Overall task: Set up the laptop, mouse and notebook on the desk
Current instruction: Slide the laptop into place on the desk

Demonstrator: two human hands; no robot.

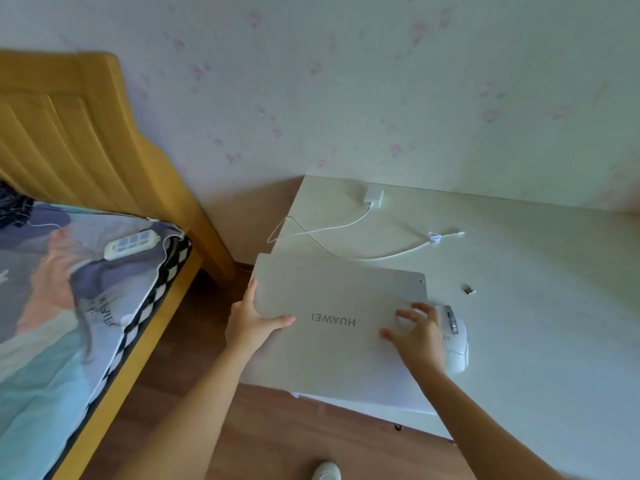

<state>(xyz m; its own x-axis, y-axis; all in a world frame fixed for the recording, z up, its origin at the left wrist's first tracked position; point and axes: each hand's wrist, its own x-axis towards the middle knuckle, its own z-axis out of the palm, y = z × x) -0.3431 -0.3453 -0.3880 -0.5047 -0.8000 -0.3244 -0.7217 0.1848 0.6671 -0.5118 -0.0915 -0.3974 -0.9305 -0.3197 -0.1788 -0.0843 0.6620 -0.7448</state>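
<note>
A closed silver laptop (332,299) lies at the desk's left front corner, partly overhanging the edge. My left hand (254,323) grips its left edge, thumb on the lid. My right hand (417,336) rests on the lid's right side with fingers spread. A white mouse (457,341) sits on the white desk (540,306) just right of the laptop, partly hidden by my right hand. Something white and flat (381,405), perhaps the notebook, shows under the laptop's near edge.
A white charger with its cable (372,199) lies at the desk's back left. A small USB dongle (470,291) sits right of the laptop. A wooden bed (86,140) with a power strip (131,243) stands to the left. The wall runs behind the desk.
</note>
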